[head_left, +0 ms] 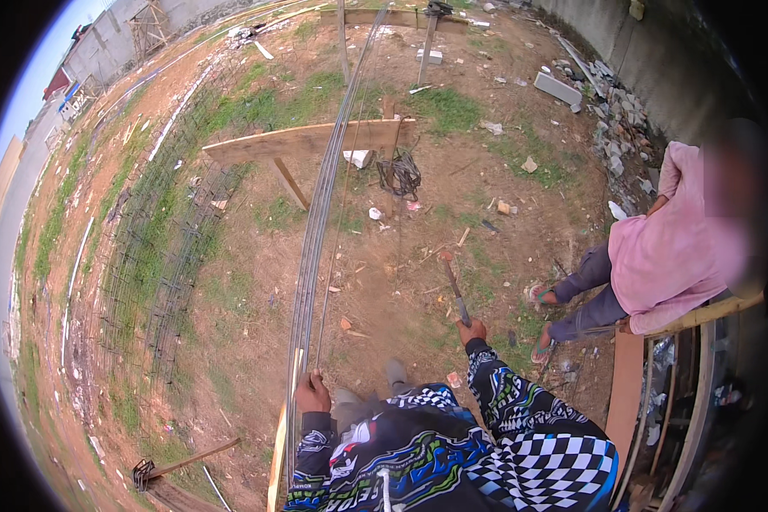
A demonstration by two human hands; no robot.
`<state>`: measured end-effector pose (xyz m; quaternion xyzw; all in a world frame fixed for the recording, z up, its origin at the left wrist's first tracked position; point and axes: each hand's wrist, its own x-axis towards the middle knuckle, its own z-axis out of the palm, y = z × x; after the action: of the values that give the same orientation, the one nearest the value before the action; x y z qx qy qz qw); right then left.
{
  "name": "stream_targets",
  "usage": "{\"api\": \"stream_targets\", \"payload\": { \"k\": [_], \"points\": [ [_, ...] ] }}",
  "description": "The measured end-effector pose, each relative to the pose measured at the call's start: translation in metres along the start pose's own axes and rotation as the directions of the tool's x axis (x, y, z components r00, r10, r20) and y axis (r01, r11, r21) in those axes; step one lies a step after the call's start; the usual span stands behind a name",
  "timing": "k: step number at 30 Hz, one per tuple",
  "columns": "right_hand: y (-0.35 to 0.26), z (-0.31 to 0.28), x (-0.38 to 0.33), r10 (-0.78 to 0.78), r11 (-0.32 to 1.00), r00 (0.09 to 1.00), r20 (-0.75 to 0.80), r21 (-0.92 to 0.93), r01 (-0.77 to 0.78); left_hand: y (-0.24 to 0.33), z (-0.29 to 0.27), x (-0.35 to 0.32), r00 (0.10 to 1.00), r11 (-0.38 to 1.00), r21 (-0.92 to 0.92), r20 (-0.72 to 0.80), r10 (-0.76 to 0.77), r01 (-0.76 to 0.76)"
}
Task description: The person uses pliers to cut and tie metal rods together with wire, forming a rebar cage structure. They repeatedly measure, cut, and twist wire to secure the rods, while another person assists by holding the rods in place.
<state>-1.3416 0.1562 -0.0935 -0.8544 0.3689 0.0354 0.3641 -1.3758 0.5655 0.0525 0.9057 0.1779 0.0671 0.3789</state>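
My left hand (pixel 313 395) is closed at the lower end of a thin steel rod, right beside a bundle of long grey steel bars (pixel 317 218). The bars run away from me and rest across a wooden board (pixel 256 147) on posts. In my right hand (pixel 472 332) is a slim hand tool (pixel 454 282), its far end rust-brown and the part by my fist grey; its exact kind is unclear. It points away from me, over bare earth. A tangle of dark wire (pixel 399 175) hangs at the board's right post.
At the right, a person in a pink shirt (pixel 670 247) stands by a timber frame (pixel 627 401). Wire-like steel cages (pixel 158 264) lie on grass at the left. Rubble (pixel 610 141) lines the concrete wall (pixel 631 51). A second board (pixel 392 19) on posts stands farther off.
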Motion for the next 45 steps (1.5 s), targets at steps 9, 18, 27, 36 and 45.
{"api": "stream_targets", "payload": {
  "k": [9, 18, 27, 36, 45],
  "points": [
    [0.013, 0.050, -0.090, -0.049, 0.927, 0.896, 0.442, -0.314, 0.205, -0.009, -0.039, -0.026, 0.912, 0.920, -0.026, 0.120, 0.391, -0.391],
    [0.153, 0.085, -0.163, -0.017, 0.805, 0.782, 0.624, -0.456, 0.381, -0.135, -0.085, -0.059, 0.921, 0.972, -0.121, 0.361, -0.147, 0.203],
    [0.140, 0.088, -0.180, 0.086, 0.735, 0.787, 0.611, -0.572, 0.364, -0.156, -0.090, -0.023, 0.619, 0.723, -0.409, 0.785, -0.032, 0.556],
    [0.176, 0.105, -0.189, 0.230, 0.738, 0.764, 0.603, -0.620, 0.267, -0.209, -0.059, -0.013, 0.517, 0.563, -0.489, 0.847, 0.124, 0.666],
    [0.160, 0.090, -0.211, 0.274, 0.734, 0.750, 0.602, -0.635, 0.241, -0.190, -0.069, -0.018, 0.577, 0.647, -0.460, 0.816, 0.037, 0.608]
  ]
}}
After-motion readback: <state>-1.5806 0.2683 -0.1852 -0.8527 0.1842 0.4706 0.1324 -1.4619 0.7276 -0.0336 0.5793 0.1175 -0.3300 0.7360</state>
